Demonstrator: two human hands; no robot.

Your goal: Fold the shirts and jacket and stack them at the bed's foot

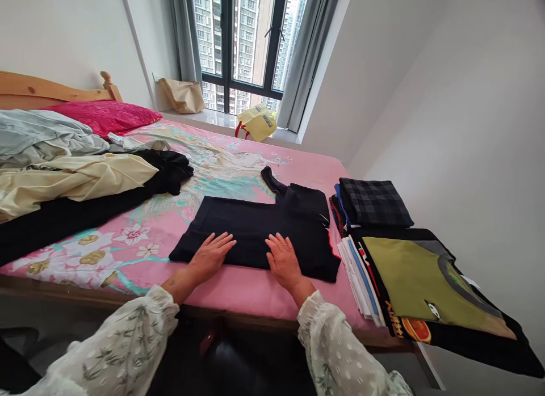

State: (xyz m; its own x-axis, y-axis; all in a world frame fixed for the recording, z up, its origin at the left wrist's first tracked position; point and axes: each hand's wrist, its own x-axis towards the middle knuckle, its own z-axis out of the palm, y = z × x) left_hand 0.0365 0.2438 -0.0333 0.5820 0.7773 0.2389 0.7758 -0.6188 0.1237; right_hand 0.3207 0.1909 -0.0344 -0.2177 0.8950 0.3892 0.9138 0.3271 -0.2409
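Observation:
A dark navy shirt (249, 223) lies partly folded near the front edge of the bed, its collar end to the right. One sleeve sticks out at the far side. My left hand (212, 254) rests flat on the shirt's near left part, fingers stretched out. On its near middle lies my right hand (283, 261), also flat with the fingers extended. Neither hand grips the cloth. Just right of the shirt stands a stack of folded clothes, with an olive green T-shirt (409, 277) on top.
Behind the green T-shirt is a folded dark checked garment (377, 200). Loose clothes, including a cream garment (97, 177), are heaped at the left. A red pillow (106, 115) lies by the wooden headboard (51, 89). A yellow bag (258, 123) and a paper bag (183, 95) sit by the window.

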